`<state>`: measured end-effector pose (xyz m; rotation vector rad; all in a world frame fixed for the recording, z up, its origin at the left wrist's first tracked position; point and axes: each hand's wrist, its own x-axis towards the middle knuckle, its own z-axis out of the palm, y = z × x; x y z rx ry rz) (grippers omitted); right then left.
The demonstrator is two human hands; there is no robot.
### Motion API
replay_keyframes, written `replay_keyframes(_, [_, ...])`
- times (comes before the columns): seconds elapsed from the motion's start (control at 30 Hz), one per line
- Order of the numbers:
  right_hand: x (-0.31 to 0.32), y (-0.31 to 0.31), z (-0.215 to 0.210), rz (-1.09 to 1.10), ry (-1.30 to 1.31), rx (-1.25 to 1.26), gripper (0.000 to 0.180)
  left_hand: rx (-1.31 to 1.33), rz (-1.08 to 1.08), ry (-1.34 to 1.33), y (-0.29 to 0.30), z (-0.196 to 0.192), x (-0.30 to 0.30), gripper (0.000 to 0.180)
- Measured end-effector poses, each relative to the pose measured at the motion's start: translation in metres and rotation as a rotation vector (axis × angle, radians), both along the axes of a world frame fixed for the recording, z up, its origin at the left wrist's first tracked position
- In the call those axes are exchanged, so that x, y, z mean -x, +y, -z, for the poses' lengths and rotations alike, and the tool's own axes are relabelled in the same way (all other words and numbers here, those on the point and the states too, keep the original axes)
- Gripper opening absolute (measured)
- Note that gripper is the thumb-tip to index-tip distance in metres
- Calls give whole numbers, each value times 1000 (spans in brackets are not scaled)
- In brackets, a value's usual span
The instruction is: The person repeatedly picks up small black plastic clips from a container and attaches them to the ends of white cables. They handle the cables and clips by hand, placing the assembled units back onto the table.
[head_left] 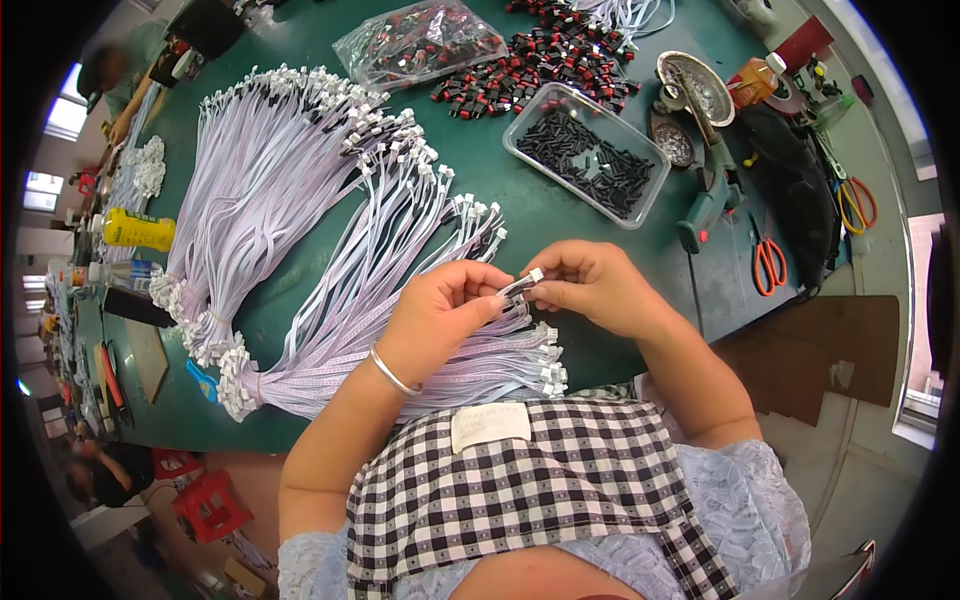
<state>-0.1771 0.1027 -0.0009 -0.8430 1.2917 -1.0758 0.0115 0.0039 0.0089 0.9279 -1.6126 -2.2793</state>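
Far left edge: yellow bottle (137, 229) lying on its side on the green table (560, 215); another person's arm visible beyond it at the upper left.
Left of centre: large fanned bundles of flat pale-lilac ribbon cables (270, 200) with white connectors at the ends, spread across the table top.
Left hand (440, 315): fingers curled, thumb and forefinger pinched on a small connector piece (521, 287); silver bangle (390, 372) on the wrist.
Connector piece: held above the near table edge, between both hands, over the nearest cable bundle.
Right hand (592, 285): fingers closed, fingertips gripping the same connector piece from the right side, touching the left hand's fingertips.
Centre top: clear bag (420, 42) of red-and-black parts; loose pile of red-and-black parts (540, 65) just beside it.
Right of centre: clear plastic tray (586, 153) holding small black parts.
Right: round metal dish (696, 87), green electric screwdriver (712, 190), orange-handled scissors (768, 262).
Foreground: checked apron (520, 490).
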Motion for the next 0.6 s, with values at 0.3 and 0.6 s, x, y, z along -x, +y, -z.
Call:
replay_keyframes(0.3, [-7,-1,1,3,153,86,10,35,17,-16,1,3,2,14])
replay_keyframes(0.6, [-7,0,-7,83,500,301,9,62,1,-81,0,1,5,9])
